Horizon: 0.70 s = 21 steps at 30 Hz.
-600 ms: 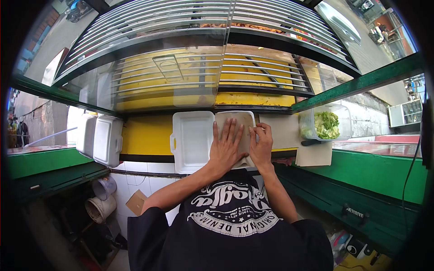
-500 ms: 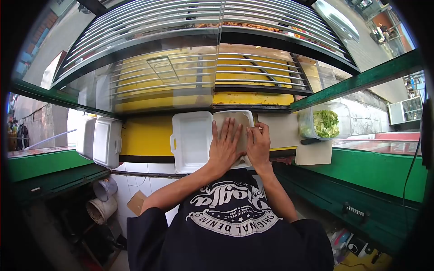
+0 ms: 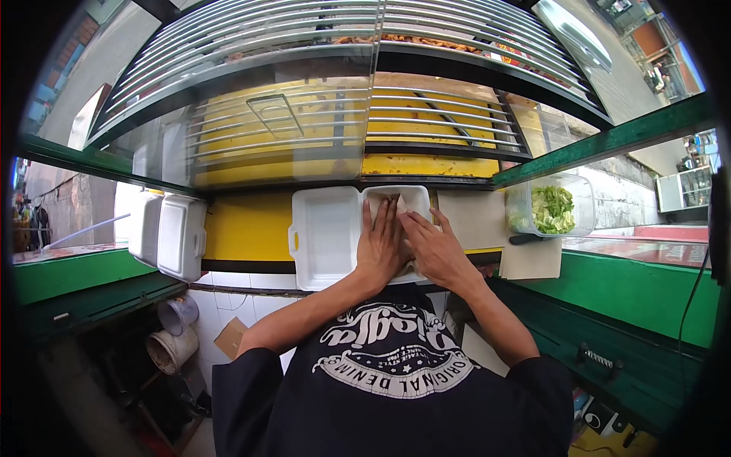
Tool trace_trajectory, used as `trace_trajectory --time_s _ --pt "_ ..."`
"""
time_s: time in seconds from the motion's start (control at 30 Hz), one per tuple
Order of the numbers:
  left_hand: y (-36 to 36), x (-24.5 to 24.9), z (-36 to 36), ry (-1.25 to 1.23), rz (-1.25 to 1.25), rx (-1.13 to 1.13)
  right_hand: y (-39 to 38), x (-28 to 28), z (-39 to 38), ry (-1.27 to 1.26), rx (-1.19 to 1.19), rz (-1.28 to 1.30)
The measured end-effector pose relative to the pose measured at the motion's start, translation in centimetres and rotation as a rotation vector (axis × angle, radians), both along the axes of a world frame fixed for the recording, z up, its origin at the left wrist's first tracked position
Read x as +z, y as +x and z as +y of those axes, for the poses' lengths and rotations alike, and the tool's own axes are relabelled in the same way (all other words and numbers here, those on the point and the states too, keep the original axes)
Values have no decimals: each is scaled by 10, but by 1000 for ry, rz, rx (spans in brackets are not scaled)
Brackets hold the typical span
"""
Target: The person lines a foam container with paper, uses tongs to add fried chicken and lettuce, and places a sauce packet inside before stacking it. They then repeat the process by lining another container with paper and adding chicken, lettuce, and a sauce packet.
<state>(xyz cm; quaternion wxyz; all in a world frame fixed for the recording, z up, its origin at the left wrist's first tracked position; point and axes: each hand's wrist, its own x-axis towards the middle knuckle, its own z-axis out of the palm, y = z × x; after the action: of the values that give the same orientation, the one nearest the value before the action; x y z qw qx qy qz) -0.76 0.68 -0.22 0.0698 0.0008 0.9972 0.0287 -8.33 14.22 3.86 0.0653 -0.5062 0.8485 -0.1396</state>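
An open white foam box (image 3: 326,236) lies on the yellow counter, its two halves side by side. Brown paper (image 3: 402,204) lines the right half. My left hand (image 3: 381,242) rests flat on that paper with its fingers stretched out. Beside it, my right hand (image 3: 434,247) presses on the paper with its fingers stretched toward the left hand, and the fingertips of both hands nearly meet. The paper under the palms is mostly hidden.
Closed white foam boxes (image 3: 181,238) stand at the left. Brown paper sheets (image 3: 470,221) lie to the right, near a clear tub of lettuce (image 3: 552,209) and a dark handle (image 3: 525,239). A glass case with metal bars (image 3: 274,129) rises behind the counter.
My right hand has gone from pinched fingers at the paper's right edge to lying over the paper. My left hand has shifted slightly, and the paper's upper edge is now folded up between the hands.
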Motion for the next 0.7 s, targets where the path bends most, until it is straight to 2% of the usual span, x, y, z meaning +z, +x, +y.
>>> trace_trajectory --time_s 0.07,0.1,0.2,0.27,0.43,0.5,0.53,0.6,0.63,0.7 --pt "-1 0 -2 -80 -11 -39 -2 -10 4 208 181 57" --pt "-1 -1 -4 -80 -12 -37 -2 -9 5 208 183 57" --pt "1 -1 -10 -85 -16 -78 -2 1 4 264 32 154" --pt "1 0 -12 -37 38 -83 -2 2 2 283 11 165" --pt "1 4 -23 -6 -12 -124 -3 12 -6 411 -51 179" --pt "2 9 -30 6 -41 -154 -4 22 -11 605 -103 58" --pt "2 11 -33 -39 -58 -192 -8 29 -15 608 -106 55" --pt "-1 13 -38 -81 -78 -252 -19 42 -24 664 -116 -205" --pt "0 6 -39 -81 -79 -256 -17 39 -24 664 -120 -207" --pt "-3 -2 -40 -182 102 -277 -13 27 -24 587 -45 15"
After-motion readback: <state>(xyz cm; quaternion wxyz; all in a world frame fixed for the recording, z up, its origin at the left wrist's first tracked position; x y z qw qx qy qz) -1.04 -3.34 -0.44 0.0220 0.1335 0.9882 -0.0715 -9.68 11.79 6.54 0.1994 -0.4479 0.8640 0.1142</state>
